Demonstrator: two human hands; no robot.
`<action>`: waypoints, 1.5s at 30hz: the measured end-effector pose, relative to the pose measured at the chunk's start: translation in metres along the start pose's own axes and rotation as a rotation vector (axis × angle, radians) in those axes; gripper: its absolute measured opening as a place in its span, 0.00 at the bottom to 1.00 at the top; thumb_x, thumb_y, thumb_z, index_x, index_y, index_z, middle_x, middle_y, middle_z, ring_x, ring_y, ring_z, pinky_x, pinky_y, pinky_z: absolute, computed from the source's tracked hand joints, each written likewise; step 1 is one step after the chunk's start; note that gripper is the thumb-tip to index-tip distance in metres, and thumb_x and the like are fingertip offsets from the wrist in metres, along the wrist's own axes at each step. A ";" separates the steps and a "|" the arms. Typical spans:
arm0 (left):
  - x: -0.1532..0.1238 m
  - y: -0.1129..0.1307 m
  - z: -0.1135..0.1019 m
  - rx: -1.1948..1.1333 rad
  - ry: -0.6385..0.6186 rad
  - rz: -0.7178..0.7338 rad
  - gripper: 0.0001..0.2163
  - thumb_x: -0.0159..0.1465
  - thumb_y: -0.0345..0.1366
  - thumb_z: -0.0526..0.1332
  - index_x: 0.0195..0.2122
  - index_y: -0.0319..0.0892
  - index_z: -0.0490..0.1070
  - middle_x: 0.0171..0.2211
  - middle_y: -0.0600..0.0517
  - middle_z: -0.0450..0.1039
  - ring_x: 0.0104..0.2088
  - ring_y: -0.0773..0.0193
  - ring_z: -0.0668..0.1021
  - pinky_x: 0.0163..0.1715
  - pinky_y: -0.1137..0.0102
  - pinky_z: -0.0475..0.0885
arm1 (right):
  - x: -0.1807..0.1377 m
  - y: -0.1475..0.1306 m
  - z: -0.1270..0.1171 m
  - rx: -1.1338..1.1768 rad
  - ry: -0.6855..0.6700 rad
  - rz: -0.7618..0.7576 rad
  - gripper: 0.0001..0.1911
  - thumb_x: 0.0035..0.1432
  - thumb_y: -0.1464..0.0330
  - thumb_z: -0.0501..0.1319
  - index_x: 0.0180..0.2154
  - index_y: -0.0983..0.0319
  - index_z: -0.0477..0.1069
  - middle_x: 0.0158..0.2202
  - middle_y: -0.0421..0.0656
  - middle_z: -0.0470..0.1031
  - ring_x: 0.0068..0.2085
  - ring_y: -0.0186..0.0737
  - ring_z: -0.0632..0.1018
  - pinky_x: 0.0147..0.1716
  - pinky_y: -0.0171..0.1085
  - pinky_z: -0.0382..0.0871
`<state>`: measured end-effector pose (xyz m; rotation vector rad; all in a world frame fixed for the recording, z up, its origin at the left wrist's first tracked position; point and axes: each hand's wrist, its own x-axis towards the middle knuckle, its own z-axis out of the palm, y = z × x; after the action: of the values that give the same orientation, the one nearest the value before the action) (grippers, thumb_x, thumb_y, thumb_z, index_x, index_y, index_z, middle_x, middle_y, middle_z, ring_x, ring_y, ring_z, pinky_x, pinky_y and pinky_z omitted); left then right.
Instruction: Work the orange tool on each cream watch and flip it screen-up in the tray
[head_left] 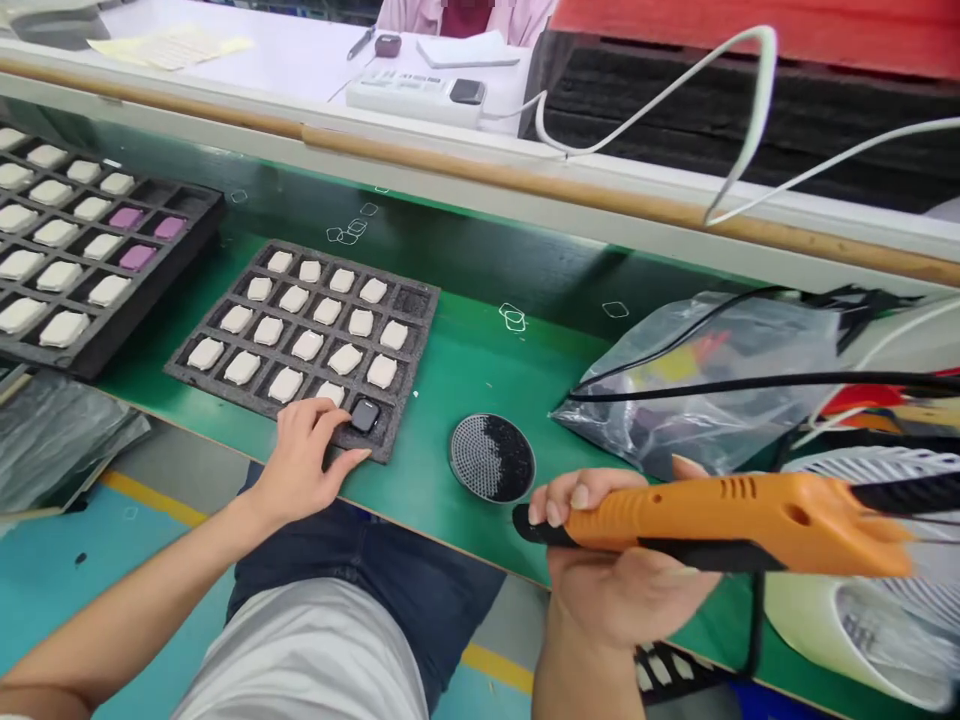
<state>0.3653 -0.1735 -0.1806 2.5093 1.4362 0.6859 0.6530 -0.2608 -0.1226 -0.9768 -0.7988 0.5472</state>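
Just beside right hand (pixel 630 600), disc (pixel 487 465), bag (pixel 637 425), cables (pixel 750 386)

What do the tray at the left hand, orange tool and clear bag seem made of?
Tray: probably foam, matte dark gray with a grainy surface.
Orange tool: likely hard plastic, satin, with molded slots.
Clear bag: apparently thin plastic film, glossy, see-through, wrinkled.

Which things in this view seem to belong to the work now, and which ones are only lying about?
Seem part of the work:
orange tool, gripped in the right hand
black piece, in a corner compartment of the foam tray, beside the left hand
probably the round dish, between the hands

Seem only lying about:
clear plastic bag
yellow paper
white cable
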 end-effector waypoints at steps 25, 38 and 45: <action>-0.008 0.103 0.049 -0.155 -0.188 0.308 0.19 0.72 0.27 0.59 0.63 0.37 0.74 0.53 0.39 0.80 0.50 0.46 0.80 0.48 0.51 0.77 | -0.008 0.006 0.012 -0.234 0.119 0.114 0.23 0.65 0.40 0.58 0.50 0.46 0.72 0.30 0.37 0.67 0.27 0.40 0.70 0.25 0.45 0.69; -0.019 0.093 0.059 -0.315 -0.153 0.343 0.17 0.71 0.27 0.62 0.60 0.37 0.78 0.57 0.42 0.81 0.55 0.44 0.80 0.54 0.49 0.74 | -0.013 0.021 0.005 -0.326 0.100 0.096 0.16 0.75 0.55 0.45 0.50 0.45 0.71 0.27 0.36 0.64 0.22 0.39 0.70 0.19 0.44 0.69; -0.015 0.091 0.058 -0.329 -0.162 0.348 0.20 0.72 0.25 0.53 0.57 0.41 0.80 0.57 0.45 0.82 0.55 0.48 0.79 0.55 0.51 0.70 | -0.013 0.025 0.010 -0.328 0.185 0.084 0.19 0.76 0.60 0.42 0.46 0.47 0.71 0.25 0.35 0.65 0.21 0.38 0.71 0.17 0.43 0.71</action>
<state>0.4561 -0.2294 -0.2028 2.4976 0.7675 0.6872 0.6358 -0.2537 -0.1455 -1.3478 -0.6957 0.3963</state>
